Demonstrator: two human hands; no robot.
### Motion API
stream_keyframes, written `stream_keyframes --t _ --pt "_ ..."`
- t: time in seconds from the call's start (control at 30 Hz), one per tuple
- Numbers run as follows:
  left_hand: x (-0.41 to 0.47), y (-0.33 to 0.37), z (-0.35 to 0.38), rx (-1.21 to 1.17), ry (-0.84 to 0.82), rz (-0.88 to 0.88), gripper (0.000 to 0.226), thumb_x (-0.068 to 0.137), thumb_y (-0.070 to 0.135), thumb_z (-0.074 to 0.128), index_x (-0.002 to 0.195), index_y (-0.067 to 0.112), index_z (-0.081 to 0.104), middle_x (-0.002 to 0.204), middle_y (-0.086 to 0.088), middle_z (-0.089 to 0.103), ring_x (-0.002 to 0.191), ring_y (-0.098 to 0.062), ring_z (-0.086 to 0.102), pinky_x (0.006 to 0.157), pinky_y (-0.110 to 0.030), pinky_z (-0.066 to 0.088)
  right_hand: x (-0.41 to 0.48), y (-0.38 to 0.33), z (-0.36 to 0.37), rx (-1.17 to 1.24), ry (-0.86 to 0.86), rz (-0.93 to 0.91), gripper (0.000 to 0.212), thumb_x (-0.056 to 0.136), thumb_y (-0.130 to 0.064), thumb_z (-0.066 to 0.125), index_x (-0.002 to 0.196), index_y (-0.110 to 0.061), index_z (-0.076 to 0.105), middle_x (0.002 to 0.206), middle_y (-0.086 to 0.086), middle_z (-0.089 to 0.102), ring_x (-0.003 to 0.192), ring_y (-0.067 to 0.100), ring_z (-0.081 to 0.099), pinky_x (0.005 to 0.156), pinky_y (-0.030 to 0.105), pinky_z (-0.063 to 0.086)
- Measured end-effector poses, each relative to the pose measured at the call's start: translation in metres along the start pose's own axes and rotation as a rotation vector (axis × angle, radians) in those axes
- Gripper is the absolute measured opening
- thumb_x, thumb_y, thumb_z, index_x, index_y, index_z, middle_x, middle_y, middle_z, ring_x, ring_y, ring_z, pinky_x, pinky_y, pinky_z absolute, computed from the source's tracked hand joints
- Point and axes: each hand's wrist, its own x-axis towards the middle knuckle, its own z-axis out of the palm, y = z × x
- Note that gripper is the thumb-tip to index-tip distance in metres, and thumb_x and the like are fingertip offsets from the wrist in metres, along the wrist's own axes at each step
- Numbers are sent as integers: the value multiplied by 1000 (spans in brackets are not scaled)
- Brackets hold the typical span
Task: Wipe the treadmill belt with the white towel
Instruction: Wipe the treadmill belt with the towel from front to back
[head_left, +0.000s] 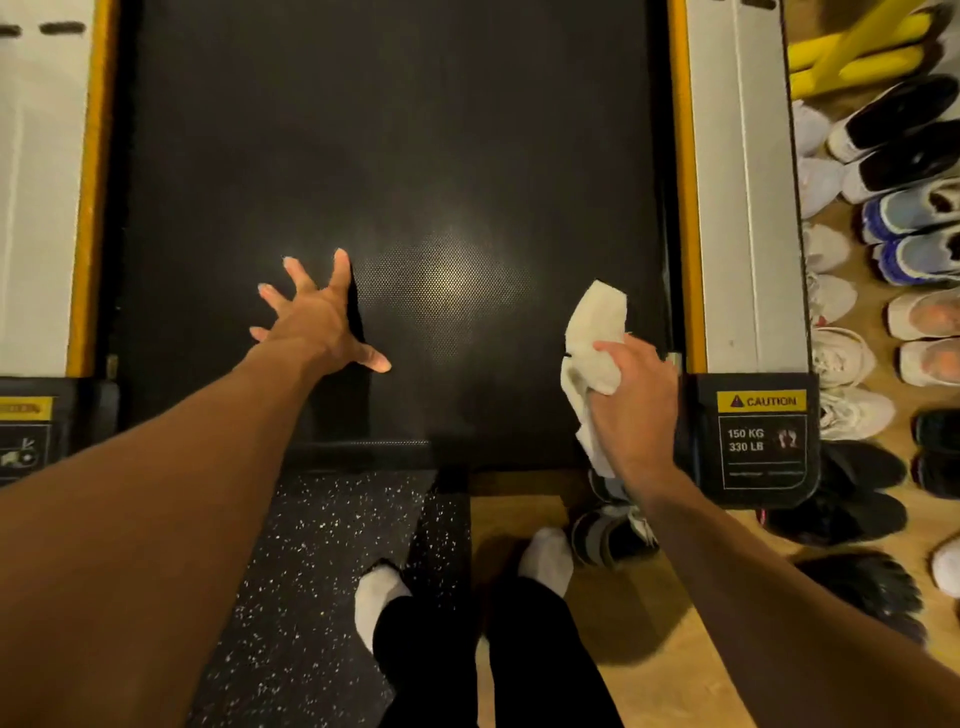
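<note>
Wiping looks barely begun: right hand (631, 400) holds the bunched white towel (595, 343) at the near right edge of the treadmill belt (389, 130), left hand (317, 317) splayed wide, flat on it, most belt left.

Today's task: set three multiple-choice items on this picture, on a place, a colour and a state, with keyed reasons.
1. Where is the white towel? A in the right hand; B on the floor; C on a rail.
2. What colour are the strips edging the treadmill belt? A red; B yellow; C green.
3. How is the left hand? A a fist; B spread open; C gripping a shoe.
Key: 1 A, that hand curls round it. 2 B, both strips show yellow. 3 B, splayed and holding nothing.
</note>
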Motion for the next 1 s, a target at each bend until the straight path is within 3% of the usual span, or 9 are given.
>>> stream_keyframes --t 0.17,0.27,0.37,0.43,0.6,0.7,0.83,0.9,1.0 --pt "-14 -26 6 -151 125 112 107 70 29 84 153 31 15 162 -6 -5 148 -35 -2 116 -60 13 -50 -38 11 53 -360 -226 43 77 -10 72 117 -26 65 129 -8 55 111 15 46 90 18 30" --pt "-34 -58 15 -225 259 137 70 84 19 73 145 17 39 159 -7 20 145 -29 23 118 -40 22 -34 -51 15 169 -87 -164 34 77 -23 74 111 -23 67 121 -2 61 107 19 56 89 25 38" --pt "-52 -89 25 -284 470 62 46 91 14 61 136 13 52 151 -11 38 134 -32 42 112 -41 32 -16 -70 22 76 -4 67 43 82 -26 71 122 -21 58 123 7 55 108 28 54 90 37 44" --pt "-56 -103 26 -323 534 25 43 93 12 57 135 12 52 147 -13 43 133 -32 44 112 -43 33 -26 -90 32 -37 -99 34 47 82 -28 71 125 -22 54 124 7 49 108 29 51 89 39 44" --pt "-55 -120 24 -161 236 40 55 96 16 53 147 17 35 159 -9 20 143 -32 26 113 -45 25 -79 -137 62 -29 -382 -177 44 82 -19 67 124 -22 53 120 4 53 108 26 52 89 38 44" --pt "-52 -137 10 -138 327 86 50 95 15 53 144 16 41 156 -11 28 145 -29 23 119 -45 10 -70 -161 64 103 -251 -110 29 84 -23 64 113 -22 59 109 7 60 101 28 57 80 32 40" --pt "-46 -181 -16 111 508 35 53 93 20 56 143 16 40 153 -17 25 145 -32 20 116 -55 6 -21 -175 64 157 -71 24 35 82 -21 65 117 -17 59 113 12 59 104 31 57 84 33 40" --pt "-44 -204 -24 127 447 -38 54 93 21 55 144 16 38 153 -19 24 143 -35 22 116 -55 11 -24 -181 73 87 -114 33 36 82 -23 67 116 -17 60 114 12 59 104 32 57 86 37 43" --pt "-47 -222 -27 -86 296 -149 55 94 15 55 144 16 34 143 -18 36 129 -40 42 107 -55 37 -60 -195 93 27 -331 -232 45 78 -17 70 121 -20 60 117 9 59 107 30 56 89 37 44"
